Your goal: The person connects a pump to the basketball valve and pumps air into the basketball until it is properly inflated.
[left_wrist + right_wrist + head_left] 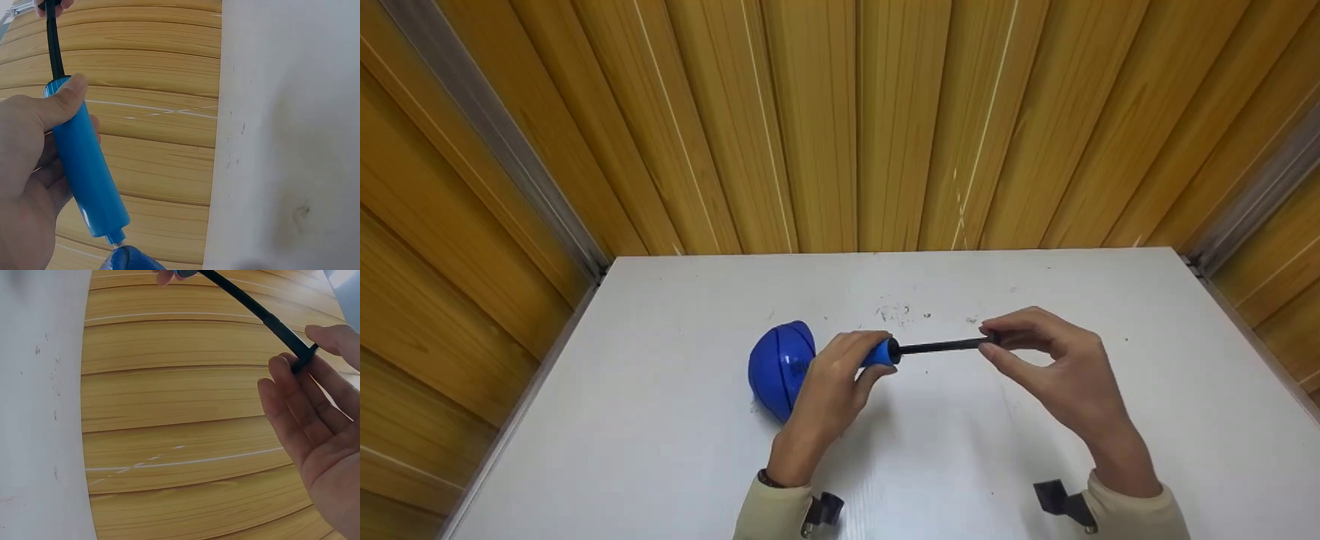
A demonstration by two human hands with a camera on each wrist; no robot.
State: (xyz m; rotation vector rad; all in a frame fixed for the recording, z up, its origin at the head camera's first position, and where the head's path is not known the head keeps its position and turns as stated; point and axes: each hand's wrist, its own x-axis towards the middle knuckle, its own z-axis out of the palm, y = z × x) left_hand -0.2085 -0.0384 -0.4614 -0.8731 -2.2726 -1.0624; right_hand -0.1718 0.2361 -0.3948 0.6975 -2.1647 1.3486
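Note:
My left hand (pixel 829 379) grips the blue barrel of a hand pump (pixel 90 169), fingers wrapped around it and thumb along its upper end. The pump's black rod (pixel 941 347) is drawn out to the right. At its far end my right hand (pixel 1061 367) pinches the small black T-handle (pixel 304 360) between thumb and fingers. A blue ball (pixel 776 371) with dark seams looks partly collapsed, just left of the left hand, which covers part of it. In the left wrist view the pump's thin tip meets the ball.
Beneath the hands is a white table (pixel 622 420) with dark scuff marks (pixel 892 311) towards its back. Wood-patterned panel walls (pixel 825 135) rise behind it and at both sides. Each sleeve carries a small black wrist mount (pixel 1061 499).

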